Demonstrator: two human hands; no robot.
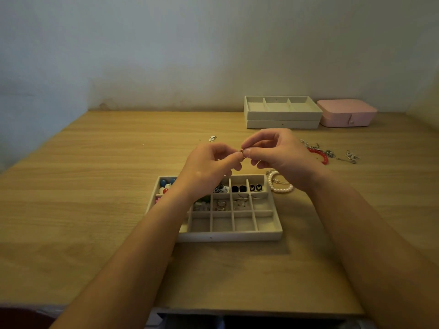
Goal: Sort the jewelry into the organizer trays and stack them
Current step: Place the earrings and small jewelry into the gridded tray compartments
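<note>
Above the divided tray [230, 235], left hand [206, 167] and right hand [282, 153] pinch one tiny reddish piece [241, 151] between them.

Light wood-grain laminate table [95, 198]. A pale plaster wall [213, 55] rises behind the table's far edge, with a brownish stain [104, 106] low at that junction. A closed pink rounded case [345, 112] rests at the table's far right.

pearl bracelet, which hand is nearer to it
Right. The right hand is raised just above the pearl bracelet; the left hand is farther left, over the tray. Both pinch a small trinket.
</note>
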